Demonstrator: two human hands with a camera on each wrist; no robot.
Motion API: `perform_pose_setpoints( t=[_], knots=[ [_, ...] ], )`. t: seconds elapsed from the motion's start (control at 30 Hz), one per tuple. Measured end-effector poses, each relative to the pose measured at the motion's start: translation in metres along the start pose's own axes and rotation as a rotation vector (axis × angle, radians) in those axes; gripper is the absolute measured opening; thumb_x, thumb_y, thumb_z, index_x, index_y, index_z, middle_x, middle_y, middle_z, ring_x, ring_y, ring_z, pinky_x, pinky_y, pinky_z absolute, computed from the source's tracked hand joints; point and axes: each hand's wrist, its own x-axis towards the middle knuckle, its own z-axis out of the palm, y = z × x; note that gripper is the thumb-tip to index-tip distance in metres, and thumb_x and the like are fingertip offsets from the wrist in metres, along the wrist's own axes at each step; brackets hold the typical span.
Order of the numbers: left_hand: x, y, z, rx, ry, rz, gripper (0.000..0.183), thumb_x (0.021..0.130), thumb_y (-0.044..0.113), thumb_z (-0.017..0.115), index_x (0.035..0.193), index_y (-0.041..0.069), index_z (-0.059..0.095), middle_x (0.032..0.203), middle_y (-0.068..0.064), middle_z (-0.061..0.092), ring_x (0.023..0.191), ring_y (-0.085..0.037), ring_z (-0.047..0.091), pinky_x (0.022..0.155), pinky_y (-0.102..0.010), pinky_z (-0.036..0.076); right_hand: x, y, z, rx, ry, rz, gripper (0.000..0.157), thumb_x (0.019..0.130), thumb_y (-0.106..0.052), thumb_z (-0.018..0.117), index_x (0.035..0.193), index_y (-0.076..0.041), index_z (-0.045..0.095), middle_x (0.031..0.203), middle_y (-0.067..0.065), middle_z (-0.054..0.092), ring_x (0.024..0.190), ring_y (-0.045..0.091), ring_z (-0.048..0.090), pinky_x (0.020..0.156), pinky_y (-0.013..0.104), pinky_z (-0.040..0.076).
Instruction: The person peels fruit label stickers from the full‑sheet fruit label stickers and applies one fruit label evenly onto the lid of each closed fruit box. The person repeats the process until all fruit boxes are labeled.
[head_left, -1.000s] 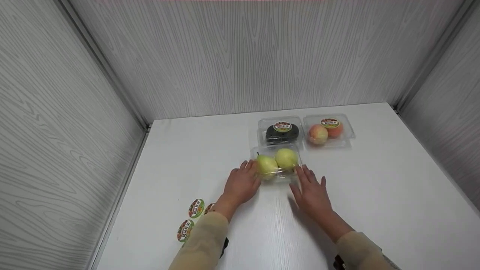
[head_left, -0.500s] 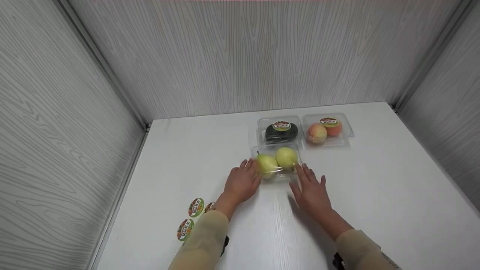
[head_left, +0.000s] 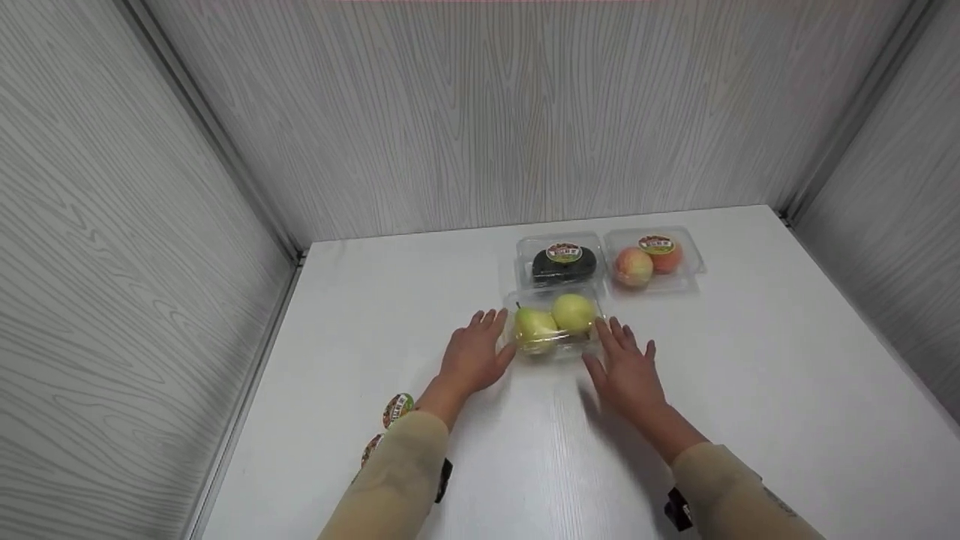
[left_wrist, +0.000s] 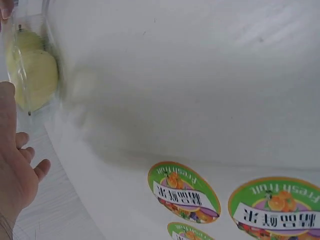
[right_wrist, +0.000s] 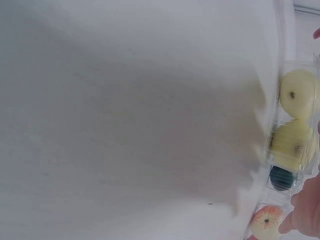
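Btw, besides pears (left_wrist: pixel 41 74), L wrist cam shows stickers (left_wrist: pixel 183 192), R a peach (right_wrist: pixel 265 222).

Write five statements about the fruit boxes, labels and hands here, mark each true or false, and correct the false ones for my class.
1. The yellow-green fruit box sits between the left hand and the right hand. True.
2. A label shows on the lid of the yellow-green fruit box. False: labels show on the dark-item box and the reddish-fruit box, none on this one.
3. Loose labels lie on the table by the left sleeve. True.
4. The left hand grips a loose label. False: its fingers are extended beside the yellow-green fruit box.
5. The reddish-fruit box holds three fruits. False: two show.
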Motion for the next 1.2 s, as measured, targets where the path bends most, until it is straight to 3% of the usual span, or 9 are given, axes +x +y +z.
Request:
perform_pose_setpoints(
  t=[0.13,0.33,0.5,0.7,0.87,1.0,1.2],
  knots=[
    [-0.013,-0.022,-0.016,-0.007,0.018,-0.06,0.066,0.111,0.047,0.048,0.164,0.008,0.04,0.163,-0.015,0.047,0.152,-0.033,0.041,0.119,-0.052,0.038,0.004,-0.008,0.0,0.023,0.041,-0.015,0.065,0.107,-0.029,0.062,0.161,-0.001,0.041,0.165,0.027,0.036,0.152,0.049,0.033,0.117,0.079,0.013],
    [-0.044,-0.064,-0.037,-0.05,0.062,-0.171,0.064,0.111,0.046,0.05,0.161,0.006,0.044,0.159,-0.015,0.052,0.148,-0.034,0.047,0.12,-0.051,0.037,0.011,-0.032,0.009,0.048,0.086,-0.103,0.064,0.104,-0.028,0.067,0.158,0.0,0.046,0.161,0.027,0.044,0.151,0.047,0.038,0.118,0.077,0.016],
    [-0.069,-0.09,-0.042,-0.11,0.057,-0.251,0.062,0.111,0.047,0.051,0.158,0.007,0.049,0.156,-0.014,0.055,0.146,-0.034,0.049,0.121,-0.049,0.036,0.013,-0.054,0.023,0.051,0.073,-0.177,0.064,0.104,-0.029,0.067,0.157,-0.001,0.047,0.16,0.025,0.045,0.151,0.045,0.039,0.121,0.073,0.017],
    [-0.094,-0.107,-0.039,-0.123,0.033,-0.342,0.061,0.109,0.047,0.054,0.156,0.007,0.053,0.153,-0.014,0.058,0.143,-0.035,0.053,0.118,-0.049,0.04,0.011,-0.087,0.042,0.089,0.049,-0.3,0.062,0.104,-0.028,0.068,0.156,0.0,0.049,0.159,0.024,0.048,0.15,0.043,0.041,0.123,0.067,0.02],
    [-0.108,-0.116,-0.033,-0.133,0.026,-0.367,0.061,0.108,0.045,0.057,0.154,0.005,0.055,0.152,-0.014,0.059,0.143,-0.035,0.053,0.118,-0.049,0.04,0.006,-0.114,0.057,0.089,-0.048,-0.404,0.06,0.105,-0.03,0.066,0.156,-0.003,0.05,0.16,0.02,0.049,0.15,0.039,0.042,0.125,0.061,0.024],
    [-0.118,-0.121,-0.027,-0.135,0.008,-0.377,0.06,0.107,0.043,0.06,0.153,0.005,0.056,0.153,-0.015,0.058,0.144,-0.035,0.051,0.12,-0.05,0.038,0.002,-0.131,0.071,0.058,-0.171,-0.484,0.057,0.107,-0.031,0.063,0.156,-0.004,0.051,0.16,0.019,0.049,0.15,0.038,0.043,0.124,0.06,0.026],
    [-0.129,-0.127,-0.014,-0.068,-0.033,-0.387,0.06,0.107,0.043,0.059,0.15,0.002,0.057,0.156,-0.019,0.054,0.148,-0.037,0.046,0.119,-0.054,0.037,0.001,-0.149,0.094,-0.032,-0.35,-0.543,0.054,0.11,-0.033,0.057,0.156,-0.005,0.052,0.161,0.017,0.048,0.151,0.037,0.042,0.123,0.061,0.027]
  ],
)
